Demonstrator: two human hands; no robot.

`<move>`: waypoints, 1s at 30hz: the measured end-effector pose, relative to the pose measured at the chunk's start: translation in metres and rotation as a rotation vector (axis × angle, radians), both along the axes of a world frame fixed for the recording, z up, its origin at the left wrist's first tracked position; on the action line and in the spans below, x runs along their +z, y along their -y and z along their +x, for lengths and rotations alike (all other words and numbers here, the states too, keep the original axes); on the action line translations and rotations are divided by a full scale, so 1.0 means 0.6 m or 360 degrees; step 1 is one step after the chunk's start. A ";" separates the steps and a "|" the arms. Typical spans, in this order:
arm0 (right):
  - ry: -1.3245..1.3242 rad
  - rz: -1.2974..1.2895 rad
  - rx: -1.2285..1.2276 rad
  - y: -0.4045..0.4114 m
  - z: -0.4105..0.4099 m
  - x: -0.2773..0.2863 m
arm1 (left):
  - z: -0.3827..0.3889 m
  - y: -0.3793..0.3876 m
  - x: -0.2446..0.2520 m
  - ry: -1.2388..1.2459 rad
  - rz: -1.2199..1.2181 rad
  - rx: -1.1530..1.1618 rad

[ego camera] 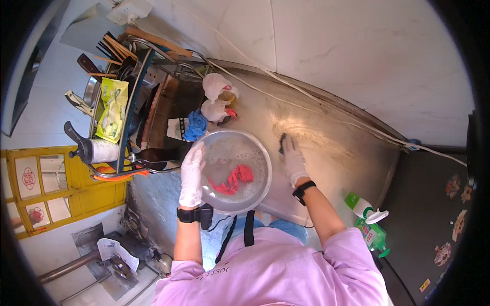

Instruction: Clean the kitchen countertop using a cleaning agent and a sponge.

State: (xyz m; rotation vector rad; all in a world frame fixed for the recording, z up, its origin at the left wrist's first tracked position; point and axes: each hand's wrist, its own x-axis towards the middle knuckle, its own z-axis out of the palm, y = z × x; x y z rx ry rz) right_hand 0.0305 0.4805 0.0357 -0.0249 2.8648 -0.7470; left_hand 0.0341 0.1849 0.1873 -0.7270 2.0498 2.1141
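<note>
My left hand [192,174], in a white glove, lies against the left rim of a round metal basin [264,191]. Soapy, cloudy water fills the basin, and a crumpled red cloth [231,181] floats in it. To the right of the basin, my gloved right hand [293,160] presses a dark scouring pad [282,144] flat on the stainless steel countertop [260,111]. Wet, sudsy streaks spread over the metal beyond the fingertips. Most of the pad is hidden under the hand.
A metal rack [132,111] with knives, chopsticks and bottles stands at the left. Plastic bags [215,111] and a blue cloth [195,125] sit behind the basin. A white cable [306,93] crosses the counter's back. Green-and-white bottles [360,204] stand at the right beside a dark cabinet [421,199].
</note>
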 end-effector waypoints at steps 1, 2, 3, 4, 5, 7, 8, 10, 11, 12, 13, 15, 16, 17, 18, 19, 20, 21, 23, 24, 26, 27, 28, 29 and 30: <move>-0.0157 0.0386 0.0118 -0.037 0.022 -0.021 | 0.012 0.018 -0.019 0.0067 -0.0136 -0.0141; -0.0151 0.0405 0.0095 -0.064 0.027 -0.023 | 0.025 0.034 -0.041 0.0126 -0.0283 -0.0277; -0.0092 0.0776 0.0046 -0.096 0.030 -0.021 | 0.040 0.040 -0.064 0.0256 -0.0293 -0.0320; -0.0025 0.1141 0.0004 -0.120 0.031 -0.014 | 0.059 0.043 -0.085 0.0386 -0.0309 -0.0358; 0.0172 0.1105 -0.0105 -0.133 0.015 0.016 | 0.074 0.046 -0.106 0.0526 -0.0289 -0.0344; 0.0101 0.0864 -0.0472 -0.153 -0.006 0.017 | 0.085 0.027 -0.137 0.0588 -0.0233 -0.0454; -0.0014 0.0589 -0.0768 -0.158 -0.015 0.011 | 0.088 0.010 -0.147 0.0630 -0.0284 -0.0510; -0.0020 0.0682 -0.0751 -0.153 -0.039 -0.048 | 0.088 -0.028 -0.163 0.0701 -0.0403 -0.0622; 0.0027 0.0454 -0.0603 -0.116 -0.049 -0.027 | 0.094 -0.031 -0.172 0.0744 -0.0481 -0.0630; 0.0070 0.0235 -0.0467 -0.081 -0.053 0.000 | 0.097 -0.037 -0.185 0.0735 -0.0479 -0.0663; -0.0315 0.0226 -0.0424 -0.058 -0.028 -0.045 | 0.093 -0.054 -0.198 0.0760 -0.0393 -0.0717; 0.0305 0.0112 -0.0344 0.017 0.016 0.023 | 0.095 -0.052 -0.216 0.0796 -0.0316 -0.0745; 0.0151 0.0150 -0.0281 0.016 0.050 -0.001 | 0.090 -0.062 -0.216 0.0783 -0.0215 -0.0762; 0.0002 0.0194 -0.0217 0.007 0.078 -0.035 | 0.085 -0.071 -0.217 0.0775 -0.0113 -0.0781; 0.0003 0.0201 -0.0248 -0.008 0.102 -0.049 | 0.087 -0.071 -0.218 0.0772 -0.0113 -0.0813; -0.0063 0.0227 -0.0259 -0.033 0.131 -0.062 | 0.088 -0.070 -0.219 0.0772 -0.0069 -0.0775; -0.0124 0.0260 -0.0275 -0.065 0.157 -0.069 | 0.088 -0.071 -0.222 0.0776 -0.0020 -0.0746; -0.0272 0.0363 -0.0265 -0.098 0.177 -0.065 | 0.089 -0.066 -0.227 0.0778 0.0027 -0.0705; -0.0120 0.0289 -0.0390 -0.157 0.207 -0.042 | 0.084 -0.049 -0.233 0.0798 -0.0014 -0.0772; 0.0026 0.0199 -0.0490 -0.176 0.218 -0.025 | 0.086 -0.048 -0.241 0.0816 -0.0060 -0.0809; -0.0072 0.0109 -0.0641 -0.201 0.239 -0.014 | 0.079 -0.100 -0.186 0.0927 -0.0153 -0.0691; -0.0276 -0.0207 -0.0978 -0.201 0.243 -0.016 | 0.077 -0.111 -0.172 0.0923 -0.0191 -0.0649; -0.0481 -0.0531 -0.1308 -0.204 0.249 -0.017 | 0.078 -0.120 -0.166 0.0918 -0.0229 -0.0606; -0.0484 -0.0532 -0.1311 -0.212 0.259 -0.016 | 0.073 -0.112 -0.195 0.0909 -0.0229 -0.0643; -0.0376 -0.0742 -0.1577 -0.213 0.267 -0.007 | 0.071 -0.108 -0.201 0.0906 -0.0236 -0.0634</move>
